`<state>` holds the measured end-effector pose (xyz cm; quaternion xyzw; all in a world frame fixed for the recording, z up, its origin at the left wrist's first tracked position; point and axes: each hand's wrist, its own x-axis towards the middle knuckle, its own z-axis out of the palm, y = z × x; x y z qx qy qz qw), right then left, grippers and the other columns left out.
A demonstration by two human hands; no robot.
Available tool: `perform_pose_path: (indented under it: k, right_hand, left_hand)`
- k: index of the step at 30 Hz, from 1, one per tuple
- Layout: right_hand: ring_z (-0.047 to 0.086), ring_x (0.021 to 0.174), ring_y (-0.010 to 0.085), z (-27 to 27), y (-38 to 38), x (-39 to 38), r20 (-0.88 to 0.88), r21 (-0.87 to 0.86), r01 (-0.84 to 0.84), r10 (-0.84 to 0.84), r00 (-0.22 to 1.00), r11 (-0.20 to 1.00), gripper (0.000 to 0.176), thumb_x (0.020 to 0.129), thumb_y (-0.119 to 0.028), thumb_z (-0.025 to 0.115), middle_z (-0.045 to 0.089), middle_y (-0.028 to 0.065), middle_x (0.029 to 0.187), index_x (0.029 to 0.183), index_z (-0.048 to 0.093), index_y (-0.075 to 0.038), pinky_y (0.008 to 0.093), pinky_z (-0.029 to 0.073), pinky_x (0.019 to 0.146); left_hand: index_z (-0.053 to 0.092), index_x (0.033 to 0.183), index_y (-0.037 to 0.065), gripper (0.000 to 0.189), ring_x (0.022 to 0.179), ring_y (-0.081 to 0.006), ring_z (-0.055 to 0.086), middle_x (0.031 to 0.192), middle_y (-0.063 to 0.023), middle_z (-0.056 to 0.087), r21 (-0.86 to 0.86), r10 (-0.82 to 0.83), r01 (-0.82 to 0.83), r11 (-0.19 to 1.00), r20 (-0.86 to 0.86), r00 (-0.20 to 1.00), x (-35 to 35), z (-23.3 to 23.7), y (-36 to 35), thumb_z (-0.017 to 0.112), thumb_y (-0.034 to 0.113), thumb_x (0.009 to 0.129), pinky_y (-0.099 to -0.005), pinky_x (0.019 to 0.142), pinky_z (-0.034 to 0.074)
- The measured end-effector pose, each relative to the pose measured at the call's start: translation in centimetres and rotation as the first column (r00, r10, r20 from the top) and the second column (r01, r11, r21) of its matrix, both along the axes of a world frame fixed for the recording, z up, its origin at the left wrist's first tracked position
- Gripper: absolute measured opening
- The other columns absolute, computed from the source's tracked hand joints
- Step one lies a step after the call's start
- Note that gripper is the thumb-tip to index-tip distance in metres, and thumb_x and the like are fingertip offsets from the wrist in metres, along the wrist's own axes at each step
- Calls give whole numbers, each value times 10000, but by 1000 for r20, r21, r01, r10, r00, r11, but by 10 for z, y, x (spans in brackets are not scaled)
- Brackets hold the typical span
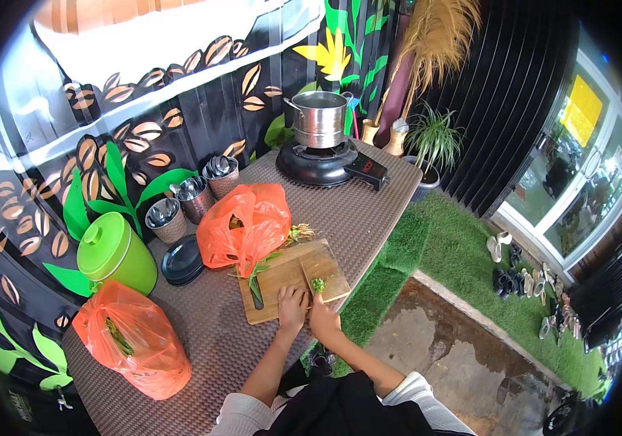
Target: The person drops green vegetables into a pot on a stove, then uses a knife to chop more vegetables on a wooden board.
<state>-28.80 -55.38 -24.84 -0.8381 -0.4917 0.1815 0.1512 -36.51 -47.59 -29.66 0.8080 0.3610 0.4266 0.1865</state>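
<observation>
Ahead of the fingers and off to their left, a dark wall painted with leaves and brown beans is rising. A brown textured table (325, 211) is spreading out beneath and beyond them. Well to the left of the fingers, an orange plastic bag (151, 360) is bulging, with something green showing through. A second orange bag (264, 218) is resting nearer, ahead and slightly left of the fingertips. Farther ahead and to the right, a black stove (311, 171) is standing, and a steel pot (320, 120) is sitting on it. Directly under the fingers, a wooden cutting board (285, 280) is lying flat. Left of the fingers, past the bags, a green lidded container (111, 254) is standing beside dark stacked plates (182, 261). Three cutlery holders (195, 202) are lining up behind the second bag as the fingers face it. The left hand (293, 309) is pressing on the board, its fingers bending downward; whether they are gripping anything underneath, I cannot tell. Just beside it, the right hand (325, 320) is closing its fingers around what looks like a knife, a thin edge running away from them. Smallest, the chopped greens (318, 284) are lying heaped on the board just ahead of the right fingers.
</observation>
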Motion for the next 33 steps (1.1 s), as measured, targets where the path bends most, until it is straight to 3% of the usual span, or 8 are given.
perform_pose_path:
  k: [9,11,19,22,25,27,31,33]
  right_hand:
    - [655,838,441,11,8,8,-62,26,-30,31,998,999,336,912,-183,484,644,294,912,1162,370,10,505,539,710]
    - [662,841,419,-4,1,-2,63,-3,-11,11,998,1000,347,906,-203,521,653,272,877,1152,366,-13,482,545,710]
    - [655,834,439,-6,17,26,-102,47,-62,66,993,997,283,919,-189,475,647,287,890,1113,378,-6,503,538,692]
    - [663,811,423,-11,1,10,21,66,-52,50,999,996,274,923,-194,469,650,281,859,1102,387,-3,500,540,670]
    - [665,797,417,-16,0,-1,45,29,-5,4,999,1000,265,929,-204,461,650,278,843,1090,395,-4,503,538,655]
    - [668,790,409,-12,9,4,3,1,16,-16,1000,1000,271,936,-214,453,652,274,836,1099,388,-8,500,538,639]
    - [666,794,414,-5,12,23,26,13,-36,36,999,999,275,938,-225,458,652,275,834,1090,388,-7,508,535,652]
    - [664,799,420,-5,14,31,21,-6,-111,111,994,994,289,938,-226,459,651,277,837,1101,384,1,520,529,677]
  left_hand:
    - [663,854,49,91,922,-302,522,895,-94,595,-64,5,-5,998,-6,1000,0,9,-1,635,124,809,-411,887,409]
    - [663,848,46,96,923,-300,524,888,-95,595,-66,6,-6,998,6,1000,0,0,3,639,130,806,-411,890,408]
    - [684,839,39,97,926,-294,536,878,-100,614,-70,-3,4,998,20,1000,-3,5,-1,662,111,778,-393,882,416]
    - [673,819,17,75,902,-302,540,869,-110,629,-47,-11,14,999,60,998,-3,6,0,673,70,765,-380,818,447]
    - [676,856,39,93,930,-287,541,887,-89,637,-88,-33,38,995,64,997,-4,5,0,665,92,781,-393,873,421]
    - [633,934,48,149,936,-287,541,894,-84,640,-233,-39,57,971,81,996,-5,5,-1,658,80,791,-399,869,422]
    - [582,984,58,178,932,-293,539,889,-93,637,-173,-21,30,984,53,998,-4,2,-2,634,102,820,-415,866,419]
    - [571,984,64,161,926,-304,535,886,-106,635,-43,-22,20,999,-61,998,-7,1,-3,608,132,843,-433,862,415]
